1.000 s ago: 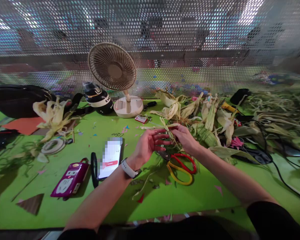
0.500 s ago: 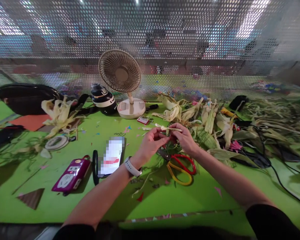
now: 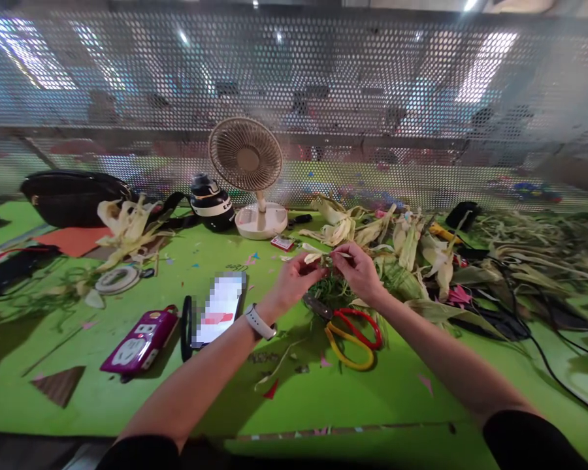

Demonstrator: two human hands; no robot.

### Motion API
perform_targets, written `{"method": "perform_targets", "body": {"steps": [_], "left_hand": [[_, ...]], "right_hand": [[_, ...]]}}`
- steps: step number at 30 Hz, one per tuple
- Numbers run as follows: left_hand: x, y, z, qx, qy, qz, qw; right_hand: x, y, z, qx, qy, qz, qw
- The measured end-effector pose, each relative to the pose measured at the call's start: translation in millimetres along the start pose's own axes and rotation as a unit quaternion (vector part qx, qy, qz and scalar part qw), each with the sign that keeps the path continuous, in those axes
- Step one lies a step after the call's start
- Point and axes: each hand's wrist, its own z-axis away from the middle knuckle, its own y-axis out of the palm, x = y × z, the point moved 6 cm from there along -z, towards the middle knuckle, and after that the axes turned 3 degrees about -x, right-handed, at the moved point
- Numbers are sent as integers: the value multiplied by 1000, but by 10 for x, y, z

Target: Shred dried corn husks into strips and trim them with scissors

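Near the middle of the green table, a pale strip of husk (image 3: 314, 256) is pinched by my left hand (image 3: 296, 281), which has a light watch band at the wrist. My right hand (image 3: 357, 271) is closed on the same strip at its right side, close beside the left. Green shreds lie just below the fingers. Scissors (image 3: 350, 339) with one red and one yellow handle rest on the table below my hands, blades toward them. Dried husks (image 3: 340, 225) are piled behind and to the right.
A fan (image 3: 261, 220), a dark bottle (image 3: 213, 207) and a black bag (image 3: 73, 196) stand at the back. A phone (image 3: 221, 307) and a purple case (image 3: 141, 343) lie left. Black cables (image 3: 543, 349) run along the right. A perforated screen (image 3: 343, 78) rises behind the table.
The camera view has tilted up a little, so the fan and screen appear lower. My right hand's fingers have shifted slightly left along the strip; both hands stay close together.
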Motion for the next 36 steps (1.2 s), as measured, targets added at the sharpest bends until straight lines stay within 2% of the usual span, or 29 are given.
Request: {"method": "perform_targets", "body": {"steps": [3, 7, 10, 16, 20, 23, 27, 32, 34, 36], "left_hand": [[-25, -2, 21, -10, 19, 4, 1000], [50, -37, 10, -46, 21, 62, 997], [86, -60, -23, -48, 56, 57, 996], [37, -101, -13, -75, 123, 17, 989], [15, -90, 15, -93, 119, 40, 988], [43, -77, 18, -73, 97, 82, 989], [94, -60, 20, -38, 65, 100, 992], [174, -51, 21, -33, 12, 128, 991], [209, -59, 18, -35, -10, 154, 987], [223, -59, 12, -23, -23, 169, 985]], "right_hand": [[53, -13, 2, -2, -47, 42, 998], [184, -9, 32, 2, -118, 97, 988], [263, 25, 63, 19, -175, 128, 976], [283, 52, 78, 18, -223, 163, 961], [303, 60, 98, 18, -247, 174, 953], [290, 43, 109, 33, -220, 148, 964], [199, -65, 78, 2, -106, 65, 992], [39, 21, 23, 68, 4, 30, 997], [-9, 33, 0, 68, 31, -15, 997], [-30, 51, -15, 81, 44, -12, 996]]}}
